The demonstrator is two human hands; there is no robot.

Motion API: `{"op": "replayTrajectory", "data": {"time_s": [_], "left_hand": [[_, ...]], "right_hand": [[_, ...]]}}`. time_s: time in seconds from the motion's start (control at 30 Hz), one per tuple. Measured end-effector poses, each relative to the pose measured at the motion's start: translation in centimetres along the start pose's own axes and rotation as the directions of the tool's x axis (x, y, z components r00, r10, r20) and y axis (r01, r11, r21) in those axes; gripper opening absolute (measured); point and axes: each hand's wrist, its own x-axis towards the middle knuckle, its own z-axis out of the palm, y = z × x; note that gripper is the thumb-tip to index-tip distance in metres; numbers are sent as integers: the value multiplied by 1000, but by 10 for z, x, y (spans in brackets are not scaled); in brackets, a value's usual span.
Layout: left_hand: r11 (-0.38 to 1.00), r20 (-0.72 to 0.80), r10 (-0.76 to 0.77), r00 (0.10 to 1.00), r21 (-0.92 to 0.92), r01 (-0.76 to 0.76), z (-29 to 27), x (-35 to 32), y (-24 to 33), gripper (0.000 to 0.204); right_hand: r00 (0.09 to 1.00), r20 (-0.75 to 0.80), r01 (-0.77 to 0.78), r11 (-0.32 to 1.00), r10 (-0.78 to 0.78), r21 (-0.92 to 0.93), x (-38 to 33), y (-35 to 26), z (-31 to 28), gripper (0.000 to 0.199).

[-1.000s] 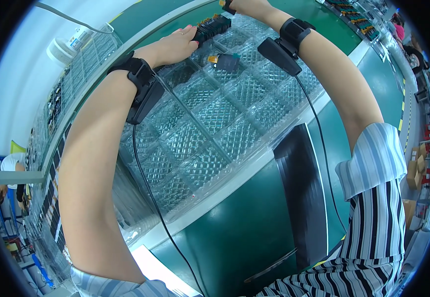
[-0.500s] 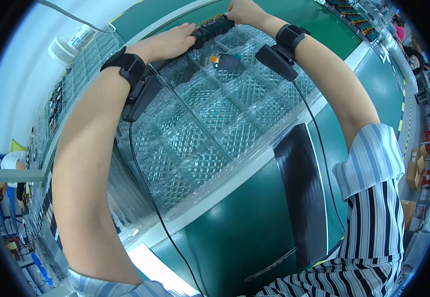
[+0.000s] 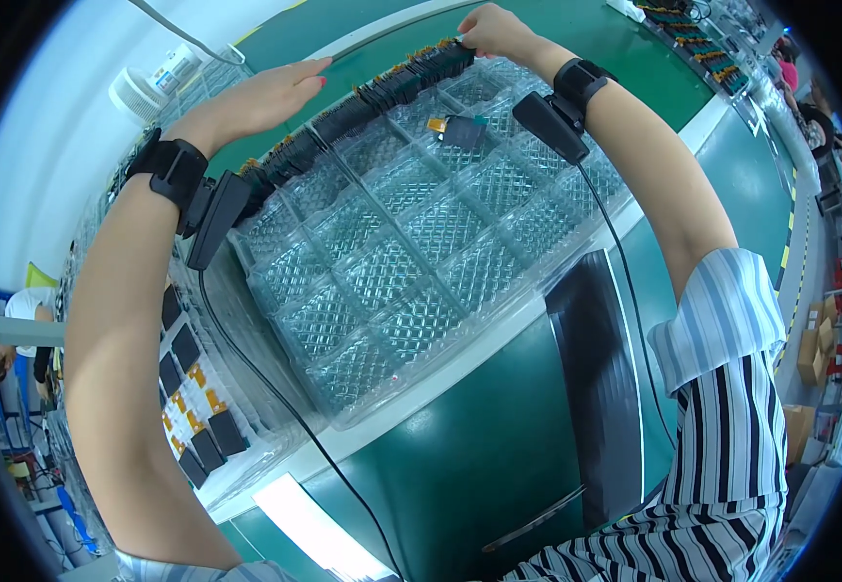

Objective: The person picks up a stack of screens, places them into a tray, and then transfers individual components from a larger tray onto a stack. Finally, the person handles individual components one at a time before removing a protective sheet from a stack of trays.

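A clear plastic tray (image 3: 397, 242) with many square compartments lies on the bench. Along its far edge stands a long row of thin black panels (image 3: 397, 89) with orange flex tails, packed upright. My left hand (image 3: 264, 100) is over the far left part of this row, fingers stretched out, holding nothing. At the row's right end my right hand (image 3: 501, 34) is closed, thumb and fingers pinched at the tray's far corner. What is between its fingertips is hidden. One loose panel with an orange tail (image 3: 462, 132) lies flat in a compartment near the row.
Left of the tray, another clear tray (image 3: 256, 412) holds several flat black panels with orange tails. A dark, white-edged folder-like board (image 3: 596, 378) lies at the near right. A white fan (image 3: 140, 94) stands far left. More panels (image 3: 697, 44) lie far right. Wrist device cables cross the bench.
My left hand has moved left along the row, leaving its middle uncovered. My right hand stays at the right end, fingers still pinched. The view has shifted slightly.
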Motion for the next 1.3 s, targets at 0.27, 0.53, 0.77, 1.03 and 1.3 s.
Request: {"op": "replayTrajectory", "data": {"time_s": [0.27,0.53,0.77,1.03,1.3], "left_hand": [[1000,-21,22,1000,6,-21,-4,-6,0,50],[1000,2,-8,1000,20,8,-3,-2,13,46],[999,63,-34,997,1,34,-6,-10,6,50],[999,-6,39,999,-11,-39,0,0,10,49],[980,-23,196,980,14,-196,9,41,33,46]], "right_hand": [[973,212,-153,941,90,301,-11,-8,-12,12],[687,420,614,166,-593,-771,27,46,9,19],[969,196,145,988,-153,54,1,12,-3,14],[980,198,3,999,-12,46,8,21,-10,15],[969,-116,206,972,-219,-114,-13,-20,4,16]]}}
